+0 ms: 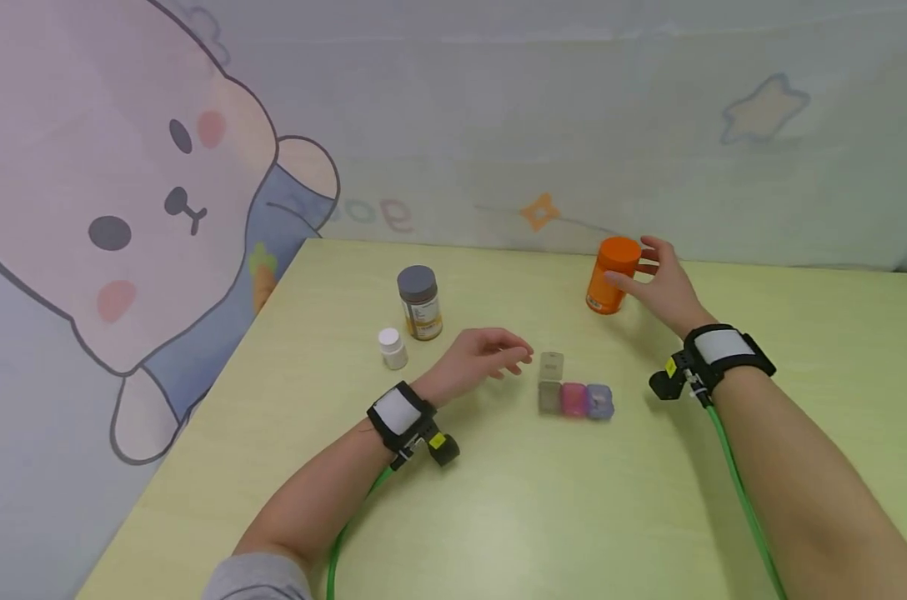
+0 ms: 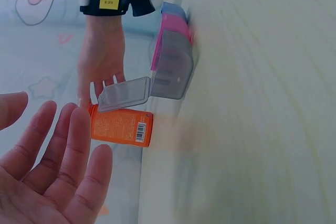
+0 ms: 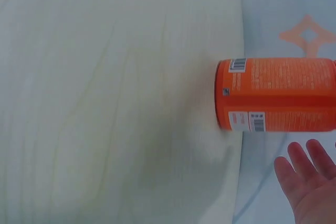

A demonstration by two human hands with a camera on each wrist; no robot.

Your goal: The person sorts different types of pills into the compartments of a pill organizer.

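Note:
An orange bottle (image 1: pixel 611 279) with an orange cap stands at the back of the table. My right hand (image 1: pixel 667 290) is beside it, thumb across its near side and fingers spread past its right side. In the right wrist view a gap shows between those fingertips (image 3: pixel 298 153) and the bottle (image 3: pixel 278 95). My left hand (image 1: pixel 478 360) hovers with relaxed fingers and holds nothing, just left of a small pill case (image 1: pixel 574 400). That case has grey, pink and purple compartments; the grey lid (image 1: pixel 551 367) is flipped up, the other two lids are down.
A brown-yellow jar (image 1: pixel 423 317) with a grey cap stands left of centre at the back. In front of it is a small white bottle (image 1: pixel 393 350). A printed cloth wall (image 1: pixel 453 125) rises behind the table (image 1: pixel 543 517). Green cables (image 1: pixel 739 475) trail from both wrist cameras.

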